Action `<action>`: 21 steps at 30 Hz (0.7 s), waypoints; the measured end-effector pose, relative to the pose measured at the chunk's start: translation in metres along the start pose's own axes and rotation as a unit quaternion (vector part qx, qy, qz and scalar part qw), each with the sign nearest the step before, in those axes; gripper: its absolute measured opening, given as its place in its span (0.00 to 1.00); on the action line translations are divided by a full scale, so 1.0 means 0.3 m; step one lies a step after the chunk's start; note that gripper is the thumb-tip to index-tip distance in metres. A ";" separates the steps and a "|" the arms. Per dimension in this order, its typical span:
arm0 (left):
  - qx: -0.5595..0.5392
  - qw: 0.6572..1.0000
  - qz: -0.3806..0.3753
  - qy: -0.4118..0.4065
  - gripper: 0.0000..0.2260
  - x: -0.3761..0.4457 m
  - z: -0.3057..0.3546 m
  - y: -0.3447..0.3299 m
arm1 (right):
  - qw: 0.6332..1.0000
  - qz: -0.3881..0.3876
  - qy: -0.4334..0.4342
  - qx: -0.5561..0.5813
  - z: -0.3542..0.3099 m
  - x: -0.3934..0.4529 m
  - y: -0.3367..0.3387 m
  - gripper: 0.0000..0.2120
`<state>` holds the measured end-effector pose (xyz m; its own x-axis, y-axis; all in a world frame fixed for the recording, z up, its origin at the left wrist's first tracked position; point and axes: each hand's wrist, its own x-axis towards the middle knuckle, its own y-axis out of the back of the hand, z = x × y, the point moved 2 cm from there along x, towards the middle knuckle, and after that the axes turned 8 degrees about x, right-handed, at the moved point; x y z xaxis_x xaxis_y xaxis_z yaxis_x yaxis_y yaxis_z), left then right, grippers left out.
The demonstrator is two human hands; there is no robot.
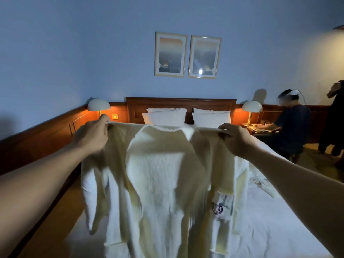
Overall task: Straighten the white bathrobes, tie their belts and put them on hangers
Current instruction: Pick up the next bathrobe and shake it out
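Double bed (279, 229) with white sheet, dark wooden headboard (181, 103) against blue wall. Two white pillows (164, 117) at its head. Two framed pictures (188, 54) hang side by side above. Lit dome lamp (98, 105) left of headboard, another (252, 107) right. Seated person in dark top (290, 123) bends over the right bedside table.

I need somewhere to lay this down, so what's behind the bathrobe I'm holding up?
Behind the bathrobe is the bed, with pillows above its collar. The bed's middle is covered.
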<state>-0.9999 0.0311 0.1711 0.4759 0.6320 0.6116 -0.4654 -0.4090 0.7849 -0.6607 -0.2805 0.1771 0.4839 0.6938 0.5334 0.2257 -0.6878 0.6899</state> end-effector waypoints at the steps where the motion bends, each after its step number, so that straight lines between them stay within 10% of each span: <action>1: 0.036 0.999 -0.025 -0.015 0.04 -0.007 -0.005 -0.003 | 0.997 -0.038 0.017 -0.068 0.011 -0.009 0.011 0.07; 5: 0.103 0.985 -0.122 -0.062 0.17 -0.038 -0.024 -0.004 | 0.978 -0.088 -0.032 -0.186 0.074 -0.048 0.059 0.14; 9: -0.077 0.971 -0.223 0.025 0.28 -0.047 -0.017 -0.010 | 0.978 -0.076 -0.066 -0.181 0.115 -0.056 0.067 0.19; 17: -0.043 0.992 -0.043 -0.108 0.17 0.088 0.008 0.129 | 0.975 -0.042 -0.085 -0.201 0.124 0.093 0.177 0.22; 21: -0.016 0.988 -0.150 -0.042 0.22 0.180 0.009 0.036 | 0.973 -0.068 -0.098 -0.200 0.161 0.175 0.143 0.22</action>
<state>-0.9773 0.0591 0.2129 0.6549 0.6644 0.3601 -0.3182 -0.1898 0.9288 -0.5848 -0.2838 0.2112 0.6334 0.6914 0.3476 -0.0288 -0.4278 0.9034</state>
